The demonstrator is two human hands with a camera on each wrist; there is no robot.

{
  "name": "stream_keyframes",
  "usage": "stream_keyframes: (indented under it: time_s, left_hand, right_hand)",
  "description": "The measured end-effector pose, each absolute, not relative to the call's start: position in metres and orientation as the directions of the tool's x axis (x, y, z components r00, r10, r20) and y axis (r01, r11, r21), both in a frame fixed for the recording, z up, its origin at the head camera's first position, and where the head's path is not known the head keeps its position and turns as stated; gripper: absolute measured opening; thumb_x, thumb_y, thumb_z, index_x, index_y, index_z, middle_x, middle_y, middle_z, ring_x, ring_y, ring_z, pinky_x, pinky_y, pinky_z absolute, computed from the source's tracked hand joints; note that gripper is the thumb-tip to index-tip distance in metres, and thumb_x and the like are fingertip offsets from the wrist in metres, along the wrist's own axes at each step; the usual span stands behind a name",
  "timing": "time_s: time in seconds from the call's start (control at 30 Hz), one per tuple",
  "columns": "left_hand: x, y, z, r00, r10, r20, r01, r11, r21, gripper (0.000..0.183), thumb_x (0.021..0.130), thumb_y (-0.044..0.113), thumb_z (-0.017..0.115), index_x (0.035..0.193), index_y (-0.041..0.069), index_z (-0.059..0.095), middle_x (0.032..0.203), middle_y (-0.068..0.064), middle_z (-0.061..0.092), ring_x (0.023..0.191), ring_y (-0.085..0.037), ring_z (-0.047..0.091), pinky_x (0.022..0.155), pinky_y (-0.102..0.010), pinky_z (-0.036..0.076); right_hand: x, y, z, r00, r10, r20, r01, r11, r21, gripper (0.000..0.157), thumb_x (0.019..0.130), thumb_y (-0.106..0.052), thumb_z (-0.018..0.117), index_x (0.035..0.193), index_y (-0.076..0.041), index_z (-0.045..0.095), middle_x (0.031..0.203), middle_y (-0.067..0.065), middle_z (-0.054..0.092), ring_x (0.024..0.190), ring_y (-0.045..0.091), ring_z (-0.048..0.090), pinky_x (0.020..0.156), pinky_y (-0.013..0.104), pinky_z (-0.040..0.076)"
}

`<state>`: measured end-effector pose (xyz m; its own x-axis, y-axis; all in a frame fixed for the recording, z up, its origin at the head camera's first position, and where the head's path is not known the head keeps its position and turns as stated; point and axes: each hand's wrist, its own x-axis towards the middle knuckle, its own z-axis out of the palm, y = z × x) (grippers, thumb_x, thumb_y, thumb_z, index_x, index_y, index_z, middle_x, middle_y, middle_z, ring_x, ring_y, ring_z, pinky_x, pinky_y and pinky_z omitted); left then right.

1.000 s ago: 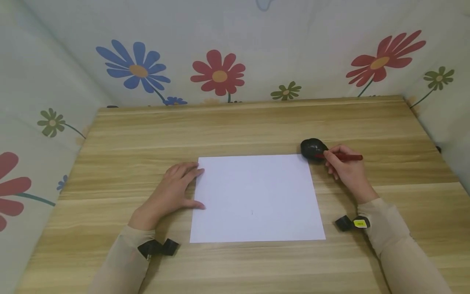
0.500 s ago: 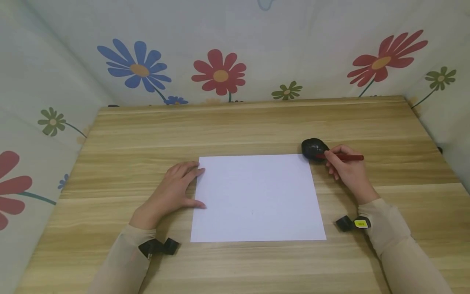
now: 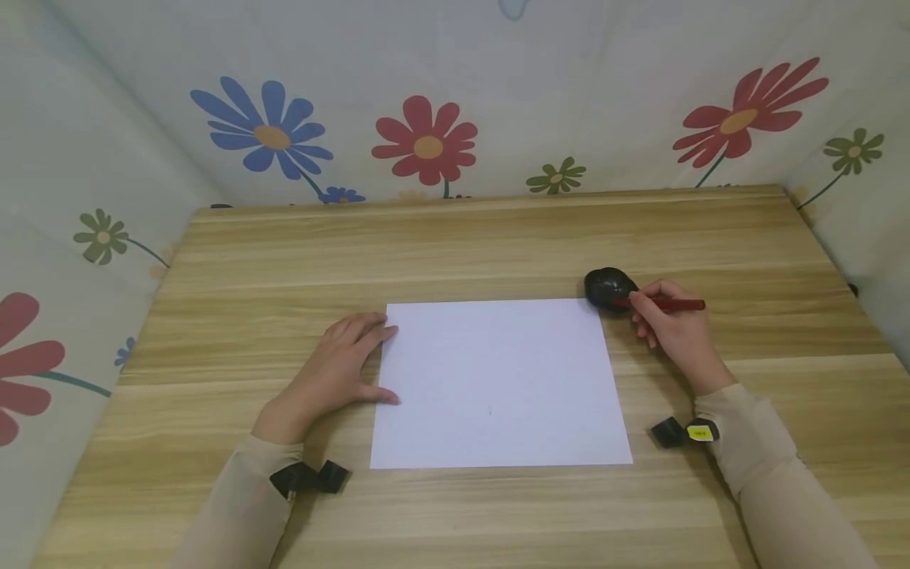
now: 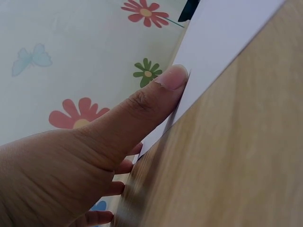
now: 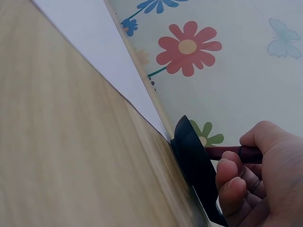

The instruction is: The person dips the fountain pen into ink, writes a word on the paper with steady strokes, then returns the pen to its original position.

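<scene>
A white sheet of paper (image 3: 505, 363) lies on the wooden table, with a tiny dark mark low on it. My left hand (image 3: 330, 367) rests at its left edge, fingers spread; the thumb (image 4: 142, 106) reaches onto the paper in the left wrist view. At the sheet's far right corner sits a glossy black rounded object (image 3: 604, 284), which shows a flat, dish-like profile (image 5: 189, 156) in the right wrist view. Beside it, my right hand (image 3: 668, 328) pinches a slim dark red pen-like stick (image 3: 682, 304) whose tip overlaps the black object.
The wood-grain table (image 3: 441, 253) runs back to a wall covering (image 3: 512, 87) printed with flowers. Each sleeved wrist carries a small black camera mount; the right mount (image 3: 700, 431) bears a yellow label. Bare wood surrounds the sheet on all sides.
</scene>
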<state>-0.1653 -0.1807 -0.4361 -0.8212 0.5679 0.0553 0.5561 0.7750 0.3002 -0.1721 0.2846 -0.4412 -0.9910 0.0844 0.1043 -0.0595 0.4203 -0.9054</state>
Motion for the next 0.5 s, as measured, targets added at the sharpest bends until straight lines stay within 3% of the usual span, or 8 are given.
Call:
stream_keyframes:
  time_s: [0.5]
  left_hand:
    - [-0.165,-0.180,-0.438,-0.826,0.563,0.044,0.547,0.779,0.305,0.101,0.058,0.057,0.083,0.138,0.006,0.049,0.147,-0.017,0.041,0.136,-0.039,0.035,0.113,-0.059,0.029]
  right_hand:
    - [-0.165,0.275,-0.424,-0.991,0.076,0.106,-0.065,0.419,-0.906,0.016,0.095,-0.009,0.056,0.088,0.006,0.055,0.059,-0.012,0.058,0.041,0.008,0.051,0.034,0.021,0.043]
